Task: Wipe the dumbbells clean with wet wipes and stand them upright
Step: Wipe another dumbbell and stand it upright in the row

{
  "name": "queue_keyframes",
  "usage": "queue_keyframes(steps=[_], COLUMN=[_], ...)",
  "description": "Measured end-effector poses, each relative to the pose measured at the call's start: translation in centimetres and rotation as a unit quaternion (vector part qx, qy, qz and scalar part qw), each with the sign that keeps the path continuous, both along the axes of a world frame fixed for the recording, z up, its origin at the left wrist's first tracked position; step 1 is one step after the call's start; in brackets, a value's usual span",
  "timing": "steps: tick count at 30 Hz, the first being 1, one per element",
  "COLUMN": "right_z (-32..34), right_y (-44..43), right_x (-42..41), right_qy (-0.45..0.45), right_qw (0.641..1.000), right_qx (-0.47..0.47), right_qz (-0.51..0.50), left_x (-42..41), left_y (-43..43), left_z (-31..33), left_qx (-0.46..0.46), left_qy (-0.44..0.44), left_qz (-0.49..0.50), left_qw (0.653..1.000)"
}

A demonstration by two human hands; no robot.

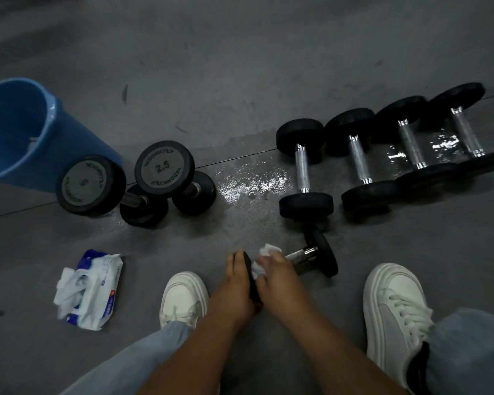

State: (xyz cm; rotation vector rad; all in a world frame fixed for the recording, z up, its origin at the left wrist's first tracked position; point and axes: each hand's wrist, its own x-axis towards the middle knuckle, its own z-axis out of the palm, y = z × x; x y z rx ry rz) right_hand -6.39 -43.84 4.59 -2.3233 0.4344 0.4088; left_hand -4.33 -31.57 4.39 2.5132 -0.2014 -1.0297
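A small black dumbbell point(320, 256) lies on its side on the floor between my feet. My left hand point(238, 276) grips its near weight plate. My right hand point(277, 270) holds a crumpled white wet wipe point(264, 259) against the chrome handle beside that plate. Two dumbbells stand upright at the left: one point(90, 185) beside the bucket and one marked 2.5 point(164, 168). Several more dumbbells point(304, 169) lie on their sides in a row at the right.
A blue bucket point(17, 129) stands at the far left. An open pack of wet wipes point(90, 289) lies on the floor at lower left. Wet patches point(248, 183) shine on the grey floor between the dumbbell groups. My white shoes point(183, 297) flank my arms.
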Motion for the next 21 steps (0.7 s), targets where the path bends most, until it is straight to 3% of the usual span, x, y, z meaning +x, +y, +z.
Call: queue_keyframes(steps=[3,4,6,8,10,11,15,19,21], right_z=[-0.4,-0.5,-0.3,-0.4,-1.0,-1.1,-0.6,-0.6,-0.3], right_y=[-0.8,-0.9,-0.3,-0.5,-1.7,-1.9,-1.1,-3.4,-2.6], right_x=[0.2,0.0,-0.8,-1.2,-1.1,-1.0,-0.7,-0.4,-1.2], right_qy=[-0.017,-0.011,0.012,0.019,-0.012,-0.004,0.087,0.004,0.015], right_qw=[0.994,0.995,0.998,0.991,0.978,0.975,0.987,0.964,0.975], right_qx=[-0.030,-0.029,0.056,0.127,0.107,0.090,0.115,0.074,0.090], right_qz=[-0.102,-0.090,-0.002,-0.040,-0.181,-0.205,-0.073,-0.254,-0.202], left_x=[0.3,0.4,0.6,1.0,1.4,1.6,0.9,-0.9,-2.2], left_y=[0.0,0.1,0.1,0.0,0.0,0.0,-0.2,-0.9,-1.3], left_z=[-0.2,-0.2,-0.2,-0.2,-0.2,-0.3,0.2,1.1,1.4], left_qx=[-0.003,-0.003,-0.010,-0.015,-0.012,-0.010,-0.008,0.019,-0.004], left_qy=[0.008,0.012,0.030,0.044,0.053,0.058,0.051,0.040,0.045], left_qz=[0.010,0.013,0.018,0.021,0.029,0.034,0.034,0.062,0.095], left_qw=[1.000,1.000,0.999,0.999,0.998,0.998,0.998,0.997,0.994])
